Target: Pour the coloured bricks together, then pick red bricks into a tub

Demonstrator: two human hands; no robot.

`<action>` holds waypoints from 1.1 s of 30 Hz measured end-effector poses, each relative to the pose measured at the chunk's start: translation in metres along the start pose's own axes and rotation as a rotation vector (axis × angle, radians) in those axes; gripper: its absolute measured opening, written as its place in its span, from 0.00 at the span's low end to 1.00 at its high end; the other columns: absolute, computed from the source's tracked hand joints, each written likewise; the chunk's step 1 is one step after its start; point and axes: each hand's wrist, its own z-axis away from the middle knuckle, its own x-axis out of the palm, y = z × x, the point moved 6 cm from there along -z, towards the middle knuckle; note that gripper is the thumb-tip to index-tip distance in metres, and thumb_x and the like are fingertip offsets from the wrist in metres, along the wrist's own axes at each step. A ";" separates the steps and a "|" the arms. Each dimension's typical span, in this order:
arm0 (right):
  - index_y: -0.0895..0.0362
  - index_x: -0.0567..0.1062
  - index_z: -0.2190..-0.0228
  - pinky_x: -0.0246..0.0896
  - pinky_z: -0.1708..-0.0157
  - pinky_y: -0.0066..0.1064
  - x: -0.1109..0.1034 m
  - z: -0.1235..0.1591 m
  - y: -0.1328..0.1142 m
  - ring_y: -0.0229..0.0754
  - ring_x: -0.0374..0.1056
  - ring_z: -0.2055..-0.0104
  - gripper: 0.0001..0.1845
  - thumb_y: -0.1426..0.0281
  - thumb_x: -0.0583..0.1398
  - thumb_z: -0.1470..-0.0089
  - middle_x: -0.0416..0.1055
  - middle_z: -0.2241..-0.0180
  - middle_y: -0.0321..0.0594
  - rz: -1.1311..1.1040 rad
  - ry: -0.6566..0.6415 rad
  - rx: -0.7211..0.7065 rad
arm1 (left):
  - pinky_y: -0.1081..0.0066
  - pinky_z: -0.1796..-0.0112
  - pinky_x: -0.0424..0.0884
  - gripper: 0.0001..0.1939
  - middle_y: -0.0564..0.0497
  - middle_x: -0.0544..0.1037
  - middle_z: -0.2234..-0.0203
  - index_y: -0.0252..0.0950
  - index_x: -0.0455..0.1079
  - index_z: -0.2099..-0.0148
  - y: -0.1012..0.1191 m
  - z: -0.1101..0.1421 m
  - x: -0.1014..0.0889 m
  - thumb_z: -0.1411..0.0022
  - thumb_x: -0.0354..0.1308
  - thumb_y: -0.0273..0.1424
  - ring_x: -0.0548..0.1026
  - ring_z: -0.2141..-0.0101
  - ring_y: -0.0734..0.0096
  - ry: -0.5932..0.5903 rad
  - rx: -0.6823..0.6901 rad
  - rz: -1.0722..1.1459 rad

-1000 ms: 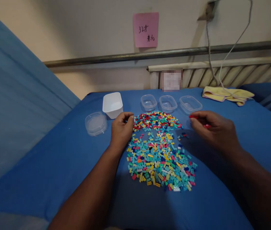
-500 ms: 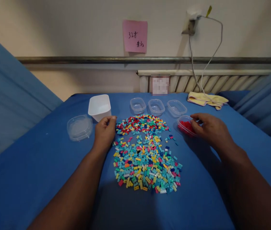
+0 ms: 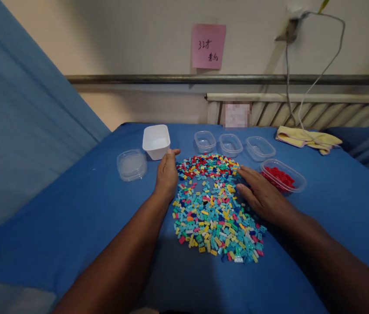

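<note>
Small toy bricks (image 3: 217,213) in many colours lie in a loose pile between my two hands. At the upper left edge of this pile stands my left hand (image 3: 167,174), held edge-on with its fingers stretched out and nothing visible in it. My right hand (image 3: 261,194) is open at the pile's upper right side, its fingertips at the outermost bricks. Just beyond that hand sits a clear plastic container (image 3: 298,182) with red bricks (image 3: 279,176) inside. A white tub (image 3: 156,152) is right behind my left hand.
Three clear containers, left (image 3: 204,148), middle (image 3: 230,151) and right (image 3: 260,152), line the back of the blue-covered table (image 3: 99,209). Clear lids (image 3: 132,165) are stacked at left. A yellow cloth (image 3: 305,137) lies back right. A cord (image 3: 288,83) hangs from the wall socket.
My right hand has let go of the container with red bricks and moved left to the pile. My left hand's fingers have straightened. The whole view has shifted, with things appearing further right.
</note>
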 end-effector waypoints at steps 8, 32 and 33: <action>0.56 0.63 0.25 0.51 0.26 0.67 0.026 0.021 -0.024 0.66 0.49 0.21 0.40 0.46 0.55 0.27 0.52 0.22 0.57 -0.089 -0.107 0.078 | 0.54 0.28 0.60 0.36 0.42 0.71 0.29 0.38 0.73 0.32 -0.001 0.016 0.017 0.21 0.42 0.57 0.68 0.29 0.56 -0.071 -0.112 0.056; 0.49 0.82 0.44 0.72 0.37 0.50 0.013 0.009 -0.049 0.53 0.77 0.40 0.19 0.60 0.55 0.24 0.82 0.44 0.45 -0.376 -0.034 -0.125 | 0.60 0.56 0.75 0.14 0.43 0.86 0.58 0.42 0.85 0.57 0.023 0.014 0.005 0.34 0.58 0.29 0.82 0.57 0.51 -0.462 0.298 -0.849; 0.50 0.83 0.46 0.73 0.38 0.49 0.012 0.008 -0.045 0.53 0.77 0.41 0.19 0.60 0.55 0.24 0.82 0.45 0.45 -0.389 -0.017 -0.101 | 0.59 0.56 0.75 0.14 0.42 0.86 0.58 0.42 0.85 0.57 0.023 0.013 0.002 0.35 0.58 0.28 0.82 0.58 0.51 -0.457 0.266 -0.864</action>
